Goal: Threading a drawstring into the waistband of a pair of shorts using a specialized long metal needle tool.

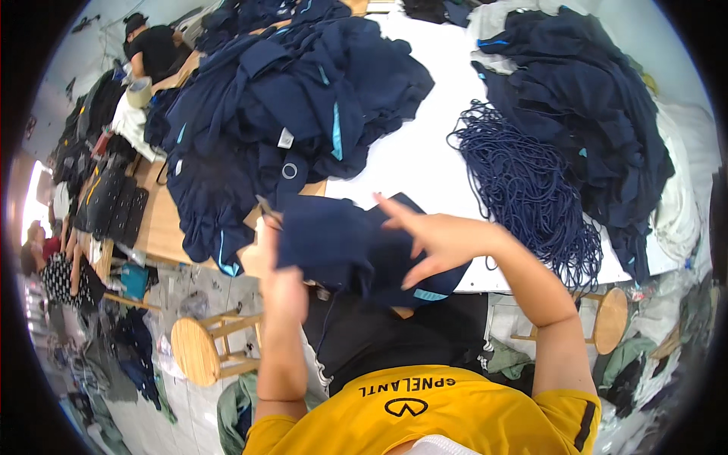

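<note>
A navy garment piece is held up over the near edge of the table, its left part smeared by motion. My left hand, blurred, is closed at the garment's left edge. From its top sticks a small pointed metal tool that looks like thread snips. Over the right side of the cloth is my right hand, fingers spread and thumb apart, with nothing gripped in it. A light blue strip marks the garment's lower right edge. Whether my right fingertips touch the cloth, I cannot tell.
A big heap of navy garments covers the table's left side. Toward the right lie a tangle of navy cords and another navy pile. Wooden stools stand below the table. A person in black sits at the far left.
</note>
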`<state>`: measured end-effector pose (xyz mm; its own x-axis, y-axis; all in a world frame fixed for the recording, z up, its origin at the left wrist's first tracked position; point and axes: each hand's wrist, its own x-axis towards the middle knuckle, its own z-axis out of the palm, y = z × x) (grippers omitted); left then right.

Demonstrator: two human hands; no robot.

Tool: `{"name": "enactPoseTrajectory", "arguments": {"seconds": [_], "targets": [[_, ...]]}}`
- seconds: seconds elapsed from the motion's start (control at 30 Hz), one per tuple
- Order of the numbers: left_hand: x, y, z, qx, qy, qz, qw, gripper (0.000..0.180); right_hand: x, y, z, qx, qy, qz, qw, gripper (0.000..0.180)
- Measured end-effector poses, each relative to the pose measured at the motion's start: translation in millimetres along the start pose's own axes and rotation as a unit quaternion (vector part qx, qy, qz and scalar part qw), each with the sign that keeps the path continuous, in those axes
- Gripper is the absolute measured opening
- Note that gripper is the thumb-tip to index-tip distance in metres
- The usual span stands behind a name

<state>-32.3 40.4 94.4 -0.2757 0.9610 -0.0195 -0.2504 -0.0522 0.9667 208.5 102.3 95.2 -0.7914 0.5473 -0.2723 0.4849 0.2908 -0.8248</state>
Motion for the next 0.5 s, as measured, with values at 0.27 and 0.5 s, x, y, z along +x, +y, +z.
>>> {"name": "enactPoseTrajectory", "arguments": {"seconds": [0.27, 0.5], "targets": [[-48, -2, 4, 0.157, -0.216, 0.197, 0.943, 0.040, 31, 49, -12, -0.107, 0.172, -0.085, 0.976, 0.043], [-61, 17, -40, -0.020, -0.130, 0.077, 0.988, 0.025, -165, 79, -232, -0.019, 0.815, -0.057, 0.576, 0.033]]}}
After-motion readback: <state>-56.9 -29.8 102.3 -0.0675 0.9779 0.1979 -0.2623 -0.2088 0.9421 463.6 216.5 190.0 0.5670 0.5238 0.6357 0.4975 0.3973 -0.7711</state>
